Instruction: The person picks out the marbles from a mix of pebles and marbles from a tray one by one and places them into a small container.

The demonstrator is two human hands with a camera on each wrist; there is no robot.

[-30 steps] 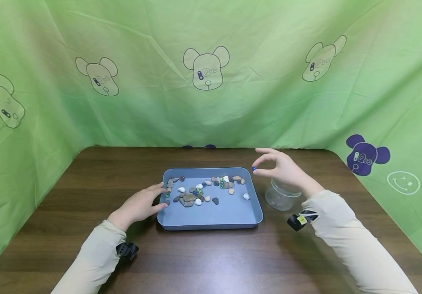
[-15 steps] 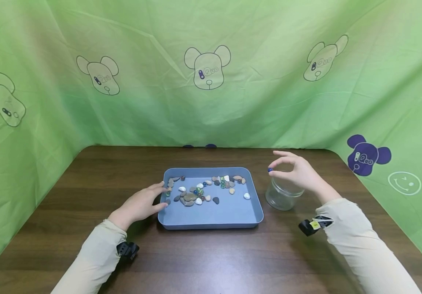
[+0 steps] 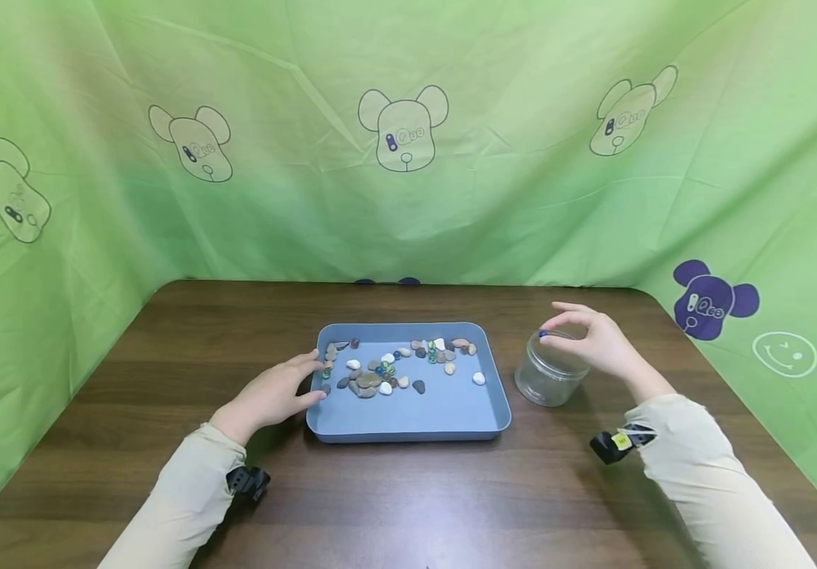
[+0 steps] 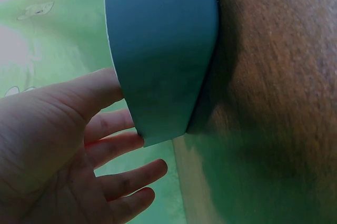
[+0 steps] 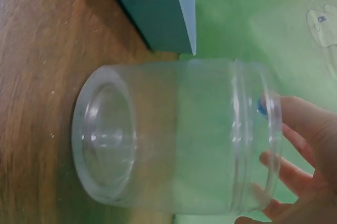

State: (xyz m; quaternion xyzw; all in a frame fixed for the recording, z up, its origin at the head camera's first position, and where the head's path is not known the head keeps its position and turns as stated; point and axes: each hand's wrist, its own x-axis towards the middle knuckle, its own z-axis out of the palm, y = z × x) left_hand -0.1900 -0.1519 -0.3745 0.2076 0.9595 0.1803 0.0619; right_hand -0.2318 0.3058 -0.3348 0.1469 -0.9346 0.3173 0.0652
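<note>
My right hand [image 3: 599, 344] pinches a small blue marble [image 3: 543, 333] between thumb and index finger, right at the mouth of a clear jar [image 3: 547, 382]. In the right wrist view the marble [image 5: 261, 106] shows through the jar's rim, and the jar stands upright on the table with nothing seen inside it. My left hand [image 3: 269, 397] rests at the left edge of a blue-grey tray [image 3: 408, 436], its fingers spread and reaching over the rim. Pebbles [image 3: 368, 380] and several glass marbles [image 3: 385, 369] lie in the tray.
A dark wooden table [image 3: 408, 506] carries the tray and the jar, which stands just right of the tray. Green printed cloth [image 3: 295, 197] hangs behind and along the sides. More pebbles lie along the tray's far side.
My right hand has moved to the right with the blue marble, from beside the tray to over the jar, and has come lower. My left hand has stayed at the tray's edge.
</note>
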